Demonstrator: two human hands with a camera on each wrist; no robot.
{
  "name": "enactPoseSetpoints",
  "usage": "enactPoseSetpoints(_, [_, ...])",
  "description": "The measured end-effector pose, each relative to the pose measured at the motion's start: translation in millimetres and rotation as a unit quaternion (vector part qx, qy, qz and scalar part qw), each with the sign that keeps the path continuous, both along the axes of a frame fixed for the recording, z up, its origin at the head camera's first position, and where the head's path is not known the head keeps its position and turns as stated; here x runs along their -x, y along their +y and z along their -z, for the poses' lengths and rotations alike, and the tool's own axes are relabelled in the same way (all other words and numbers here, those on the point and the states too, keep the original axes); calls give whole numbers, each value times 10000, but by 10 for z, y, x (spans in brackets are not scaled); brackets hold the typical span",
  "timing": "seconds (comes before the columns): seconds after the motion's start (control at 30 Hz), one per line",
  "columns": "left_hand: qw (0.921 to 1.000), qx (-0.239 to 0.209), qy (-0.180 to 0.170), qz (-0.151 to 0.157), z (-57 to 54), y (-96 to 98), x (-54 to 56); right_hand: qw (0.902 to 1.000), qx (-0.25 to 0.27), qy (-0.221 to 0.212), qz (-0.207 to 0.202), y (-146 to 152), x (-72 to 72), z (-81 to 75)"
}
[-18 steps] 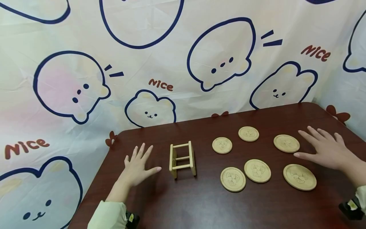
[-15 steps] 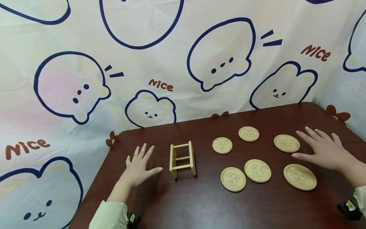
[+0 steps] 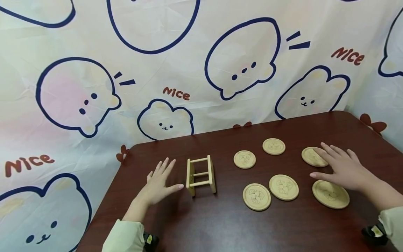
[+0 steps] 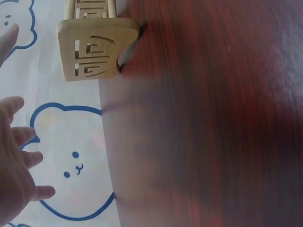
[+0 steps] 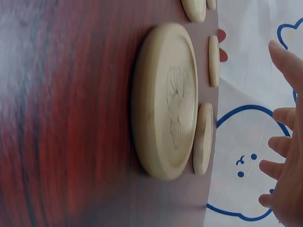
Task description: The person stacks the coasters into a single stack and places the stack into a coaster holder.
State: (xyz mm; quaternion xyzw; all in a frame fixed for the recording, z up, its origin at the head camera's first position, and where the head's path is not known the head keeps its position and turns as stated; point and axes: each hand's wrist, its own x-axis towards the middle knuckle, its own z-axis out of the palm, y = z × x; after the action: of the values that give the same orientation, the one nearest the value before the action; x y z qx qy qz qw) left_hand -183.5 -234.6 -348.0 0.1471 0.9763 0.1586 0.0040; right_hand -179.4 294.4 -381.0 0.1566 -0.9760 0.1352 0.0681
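My left hand (image 3: 157,185) hovers left of a small wooden coaster rack (image 3: 211,176), fingers spread, touching nothing. The rack has rods between two side panels; one cut-out panel (image 4: 110,53) shows in the left wrist view. My right hand (image 3: 344,170) is held over the right-hand coasters, also spread and holding nothing. Its fingers partly cover the back right coaster (image 3: 310,157), and its thumb overlaps the edge of the front right coaster (image 3: 332,198). In the right wrist view, a pale round wooden coaster (image 5: 161,104) with an engraved leaf pattern lies flat, apart from the hand.
More matching coasters lie flat on the dark brown table (image 3: 207,224): a front one (image 3: 256,197), a middle one (image 3: 283,187), and two farther back, left (image 3: 244,159) and right (image 3: 274,146). A printed cloth (image 3: 201,70) hangs behind the table's back edge.
My right hand has moved left, from beside the right-hand coasters to over them. My left hand has shifted slightly right, closer to the rack. Rack and coasters stay put.
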Motion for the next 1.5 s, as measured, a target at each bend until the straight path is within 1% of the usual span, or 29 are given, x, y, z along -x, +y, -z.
enactPoseSetpoints(0.23, [9997,-207,-7,160,55,61,16,9996,113,-14,-242,-127,-23,29])
enactPoseSetpoints(0.43, [9991,-284,-165,284,104,120,35,9992,208,-166,-311,-222,-34,66])
enactPoseSetpoints(0.63, [9974,-538,-400,273,153,164,55,9976,350,-334,-492,-335,-55,105])
enactPoseSetpoints(0.8, [9964,-655,-508,198,194,177,68,9950,547,-276,-790,-441,-66,136])
enactPoseSetpoints(0.93, [9953,-759,-567,212,209,177,76,9923,666,-257,-1015,-521,-69,166])
enactPoseSetpoints(1.2, [9933,-902,-653,294,260,209,91,9893,742,-476,-1161,-660,-89,198])
enactPoseSetpoints(1.4, [9912,-1065,-690,382,290,238,99,9861,862,-398,-1366,-749,-115,212])
enactPoseSetpoints(1.5, [9908,-1090,-687,406,295,247,106,9852,827,-262,-1479,-775,-115,244])
